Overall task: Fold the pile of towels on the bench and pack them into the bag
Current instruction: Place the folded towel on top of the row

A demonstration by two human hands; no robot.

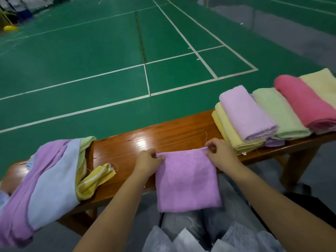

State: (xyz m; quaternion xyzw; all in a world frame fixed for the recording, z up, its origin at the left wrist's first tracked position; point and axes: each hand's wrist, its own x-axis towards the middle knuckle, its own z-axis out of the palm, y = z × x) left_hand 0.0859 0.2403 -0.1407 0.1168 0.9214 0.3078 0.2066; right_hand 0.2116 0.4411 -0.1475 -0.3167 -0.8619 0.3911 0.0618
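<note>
Left hand (148,160) and right hand (221,151) each pinch a top corner of the purple towel (187,180), which hangs over the near edge of the bench (163,135); unfolded pile (45,175) lies left, folded towels (263,113) lie right

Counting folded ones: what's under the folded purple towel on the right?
Under the folded purple towel lies a folded yellow towel, on the bench. Anything deeper is covered.

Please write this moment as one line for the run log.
step: folding | left hand: pinches purple towel corner | right hand: pinches other corner | unfolded pile: left on bench | folded towels: right
</note>
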